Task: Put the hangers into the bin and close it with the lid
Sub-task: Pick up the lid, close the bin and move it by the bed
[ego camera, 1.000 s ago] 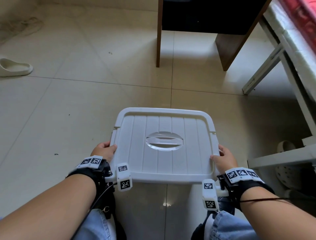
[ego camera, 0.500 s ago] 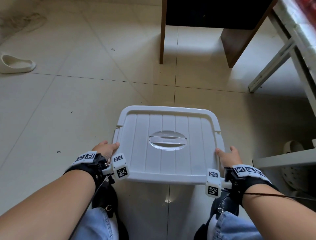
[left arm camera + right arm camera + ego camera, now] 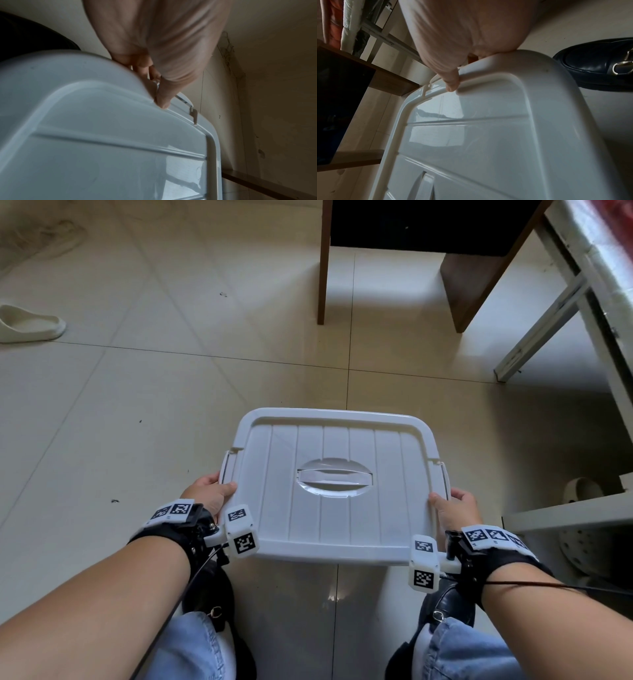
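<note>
Both hands (image 3: 334,503) on lid (image 3: 346,518) edges

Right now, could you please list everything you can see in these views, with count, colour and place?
White ribbed plastic lid with a recessed oval handle: one, white, on the bin between both hands.
White plastic bin: one, under the lid, mostly hidden; hangers not visible.
Cream foam slipper: one, far left floor.
Perforated cream clog: one, right, under the white frame.
Dark brown wooden furniture: one, far centre.
White metal frame: one, right.
Beige tiled floor: underneath.
Black buckled shoes: two, beside the bin's base.
Blue denim legs: two, bottom.
Left hand: grips the lid's left edge.
Right hand: grips its right edge.
</note>
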Tool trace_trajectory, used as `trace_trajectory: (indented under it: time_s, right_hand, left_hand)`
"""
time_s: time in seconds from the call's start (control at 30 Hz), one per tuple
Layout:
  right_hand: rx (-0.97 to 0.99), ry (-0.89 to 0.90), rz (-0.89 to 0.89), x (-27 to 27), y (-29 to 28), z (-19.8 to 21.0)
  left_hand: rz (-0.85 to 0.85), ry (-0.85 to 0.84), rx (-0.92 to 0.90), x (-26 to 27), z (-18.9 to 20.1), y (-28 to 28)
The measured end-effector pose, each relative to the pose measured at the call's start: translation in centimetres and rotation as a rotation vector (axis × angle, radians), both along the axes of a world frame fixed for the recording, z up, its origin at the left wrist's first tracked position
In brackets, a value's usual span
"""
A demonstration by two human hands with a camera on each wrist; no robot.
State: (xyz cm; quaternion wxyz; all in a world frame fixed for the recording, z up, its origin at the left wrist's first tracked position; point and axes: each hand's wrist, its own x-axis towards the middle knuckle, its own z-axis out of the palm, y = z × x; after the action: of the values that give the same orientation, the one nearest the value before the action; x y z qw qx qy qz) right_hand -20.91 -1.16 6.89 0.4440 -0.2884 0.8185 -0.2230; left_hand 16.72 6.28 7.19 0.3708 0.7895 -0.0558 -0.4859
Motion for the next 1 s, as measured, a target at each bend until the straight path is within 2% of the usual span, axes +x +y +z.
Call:
trace_trajectory:
  time_s: [0.17,0.47,0.67,0.73,1.0]
  right_hand:
    - [-0.019,-0.001,-0.015,0.1,0.1,0.0]
    - [-0.039,0.025,0.003,-0.1,0.2,0.2]
    - [-0.017,-0.036,0.049,0.0,0.3,0.9]
    - [-0.021,-0.025,0.105,0.1,0.2,0.6]
    - [-0.081,0.044,0.085,0.7,0.5,0.8]
  left_hand:
    - [0.022,-0.027,0.0,0.2,-0.1,0.0]
    - [-0.021,-0.172,0.009,-0.4,-0.4,-0.5]
    - [-0.076,0.016,0.019,0.2,-1.8,0.0]
    - [-0.136,-0.003,0.03,-0.1,-1.2,0.2]
    - [-0.07,-0.006,-0.015,-0.7,-1.9,0.4]
